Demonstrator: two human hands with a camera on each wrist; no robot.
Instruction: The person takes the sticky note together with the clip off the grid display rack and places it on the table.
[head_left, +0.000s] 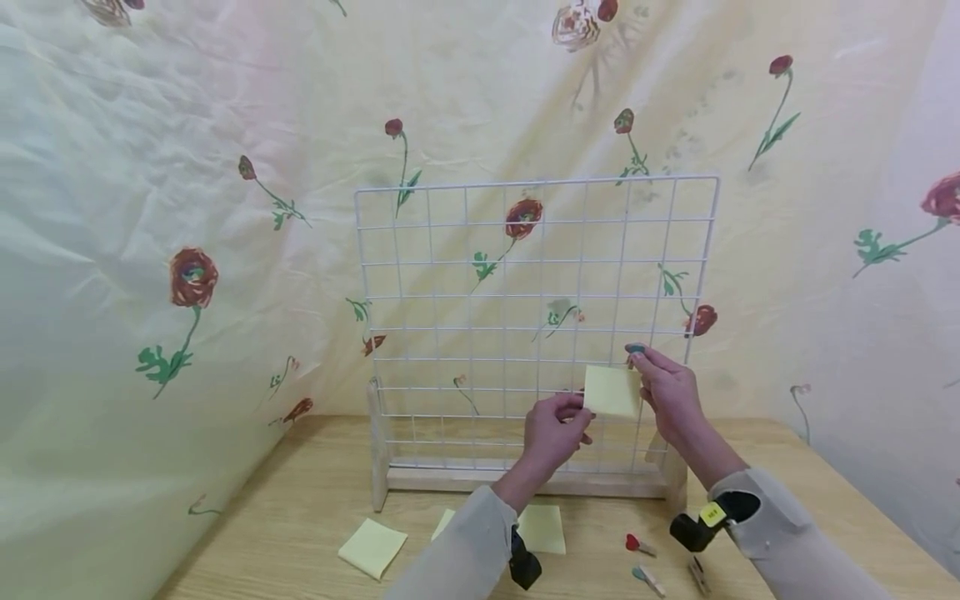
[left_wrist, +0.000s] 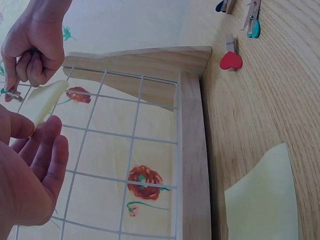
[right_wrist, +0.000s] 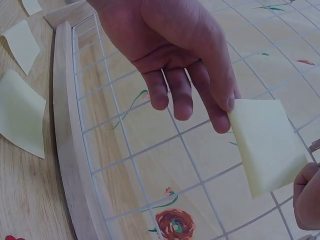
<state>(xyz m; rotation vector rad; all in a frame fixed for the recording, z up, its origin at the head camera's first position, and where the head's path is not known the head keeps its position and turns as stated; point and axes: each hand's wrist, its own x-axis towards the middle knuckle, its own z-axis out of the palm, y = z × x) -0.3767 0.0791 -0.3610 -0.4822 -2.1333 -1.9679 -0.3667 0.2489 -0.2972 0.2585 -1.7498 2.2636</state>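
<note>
A pale yellow sticky note [head_left: 611,392] is held up against the lower right part of a white wire grid [head_left: 540,182]. My left hand [head_left: 553,429] pinches the note's left edge between thumb and fingers; the right wrist view shows this grip on the paper [right_wrist: 267,145] clearly. At the note's upper right corner, my right hand [head_left: 670,396] pinches a small wooden clothespin [head_left: 635,348] with a teal decoration. In the left wrist view the clothespin [left_wrist: 12,93] is partly covered by fingers. Whether it bites the note or a wire, I cannot tell.
The grid stands in a wooden base [head_left: 525,482] on a wood-grain table [head_left: 277,492]. More sticky notes [head_left: 372,548] lie in front, partly behind my left sleeve. Front right are loose clothespins, one with a red heart [head_left: 633,543], another teal [head_left: 647,579]. Flowered cloth [head_left: 465,83] hangs behind.
</note>
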